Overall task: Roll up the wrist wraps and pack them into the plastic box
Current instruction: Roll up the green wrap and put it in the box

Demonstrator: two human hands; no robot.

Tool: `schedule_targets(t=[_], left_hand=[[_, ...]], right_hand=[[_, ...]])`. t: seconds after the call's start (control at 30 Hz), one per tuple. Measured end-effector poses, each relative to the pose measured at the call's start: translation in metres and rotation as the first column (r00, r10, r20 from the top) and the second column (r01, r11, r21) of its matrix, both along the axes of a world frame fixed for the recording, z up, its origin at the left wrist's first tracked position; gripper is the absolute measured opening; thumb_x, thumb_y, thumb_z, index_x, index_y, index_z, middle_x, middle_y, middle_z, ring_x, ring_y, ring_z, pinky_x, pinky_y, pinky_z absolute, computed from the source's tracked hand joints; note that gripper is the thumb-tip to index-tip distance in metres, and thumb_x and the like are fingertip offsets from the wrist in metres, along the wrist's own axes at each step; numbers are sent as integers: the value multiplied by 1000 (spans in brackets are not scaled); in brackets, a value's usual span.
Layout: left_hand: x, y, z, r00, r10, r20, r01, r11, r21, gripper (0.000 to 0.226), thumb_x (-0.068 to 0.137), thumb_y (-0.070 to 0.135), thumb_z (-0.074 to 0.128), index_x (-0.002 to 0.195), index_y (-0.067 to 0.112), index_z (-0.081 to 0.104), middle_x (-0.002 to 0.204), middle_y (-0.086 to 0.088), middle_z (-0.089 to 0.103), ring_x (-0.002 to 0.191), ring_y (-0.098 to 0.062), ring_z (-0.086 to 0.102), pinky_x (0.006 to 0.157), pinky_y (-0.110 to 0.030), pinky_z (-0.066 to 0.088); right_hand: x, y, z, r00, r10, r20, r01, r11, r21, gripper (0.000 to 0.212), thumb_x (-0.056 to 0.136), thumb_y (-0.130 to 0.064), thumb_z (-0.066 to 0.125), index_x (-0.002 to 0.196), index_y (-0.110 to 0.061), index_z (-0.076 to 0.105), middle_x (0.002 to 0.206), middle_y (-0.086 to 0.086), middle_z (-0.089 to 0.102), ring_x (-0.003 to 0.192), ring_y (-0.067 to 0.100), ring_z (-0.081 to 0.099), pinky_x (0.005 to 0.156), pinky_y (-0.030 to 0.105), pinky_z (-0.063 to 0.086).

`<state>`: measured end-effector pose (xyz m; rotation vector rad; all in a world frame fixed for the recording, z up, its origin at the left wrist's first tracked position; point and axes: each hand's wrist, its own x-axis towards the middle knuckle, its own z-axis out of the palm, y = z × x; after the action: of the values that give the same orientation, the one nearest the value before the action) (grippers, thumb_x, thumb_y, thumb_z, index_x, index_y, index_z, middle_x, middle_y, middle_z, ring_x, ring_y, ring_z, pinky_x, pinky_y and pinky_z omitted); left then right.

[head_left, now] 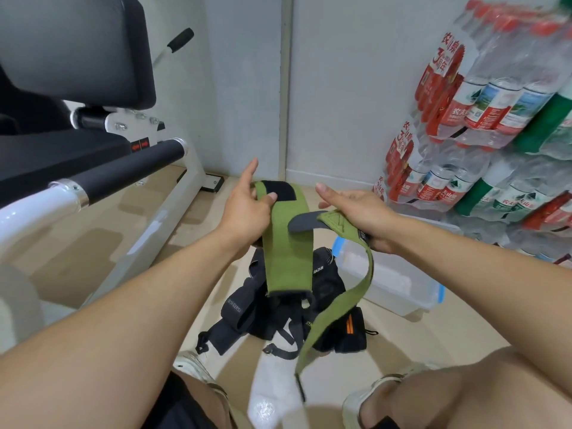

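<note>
I hold two green wrist wraps above the floor. My left hand [247, 209] pinches one green wrap [286, 249] near its black velcro end, thumb on top and index finger pointing out; this wrap hangs straight down. My right hand [359, 218] grips the other green wrap [340, 301] by its grey-lined end, and its long tail trails down toward my feet. Below them lies a pile of black wrist wraps [278, 317] on the floor. A clear plastic box [399, 289] with blue clips stands open to the right of the pile, partly behind my right wrist.
A white and black exercise machine [102, 171] fills the left side. Shrink-wrapped packs of water bottles [483, 125] are stacked against the wall at right. My knees and white shoes [192, 366] are at the bottom edge, on a beige tiled floor.
</note>
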<state>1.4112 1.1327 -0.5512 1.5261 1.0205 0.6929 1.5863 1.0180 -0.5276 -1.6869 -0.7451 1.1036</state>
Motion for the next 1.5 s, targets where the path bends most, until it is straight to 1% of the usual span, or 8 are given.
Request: schedule_targets(t=[0.2,0.37,0.7,0.93,1.07,1.2,1.33,1.5], left_hand=[[-3,3,-2,1000,11,-22,-10,999,47,72,101,14,61,158,40,26,153,-24,42,146,-26,38,108,-32,40],[-4,4,-6,1000,-13,-24,14,1000,22,71,100,13,61,158,39,27,151,-16,47,145,-7,36,98,-17,32],[1,3,0,996,65,-59,-64,998,23,70,98,12,63,157,32,31,143,-35,39,113,-27,60,98,-27,42],[-1,9,2,993,89,74,-85,995,-56,79,97,2,59,158,37,23,153,-20,43,145,-20,42,111,-45,45],[0,10,2,990,130,48,-129,992,-7,75,98,6,62,159,32,26,105,-3,55,99,-6,55,103,-30,44],[2,7,4,995,59,80,-50,992,-112,89,89,21,74,161,30,20,161,-9,34,147,-12,35,115,-28,32],[3,0,9,990,-59,126,86,970,-227,112,83,15,82,162,34,5,169,-15,7,149,-21,34,114,-46,41],[3,-6,5,973,-225,60,233,926,-296,132,71,-1,83,159,43,-4,160,-24,32,140,-35,48,93,-46,59]], right_hand=[[3,-10,4,948,318,-11,-318,945,-73,35,74,-24,84,107,-14,75,81,4,78,66,9,71,61,18,55],[5,-8,3,966,260,4,-260,965,24,40,68,-23,83,106,-13,75,91,8,80,77,12,75,68,19,57],[11,-5,-5,955,284,83,-275,956,-100,31,91,-19,74,122,-14,74,112,-1,78,108,8,71,97,20,51],[5,-3,-9,959,284,23,-281,956,-85,40,97,-17,69,135,-11,64,121,11,74,108,15,71,104,27,51],[1,-2,-17,946,316,72,-304,943,-137,34,95,-27,71,127,-15,71,119,0,75,119,11,67,116,31,40],[-8,-2,-18,979,194,69,-188,978,-86,14,96,-20,70,99,-10,79,93,5,80,92,16,73,101,28,53],[-7,5,-16,995,82,54,-81,996,-31,15,98,-18,67,89,-12,78,88,4,80,91,20,70,94,29,55],[1,12,-16,992,-114,-61,115,993,8,15,99,-16,66,87,-12,75,76,-1,79,89,19,67,85,26,53]])
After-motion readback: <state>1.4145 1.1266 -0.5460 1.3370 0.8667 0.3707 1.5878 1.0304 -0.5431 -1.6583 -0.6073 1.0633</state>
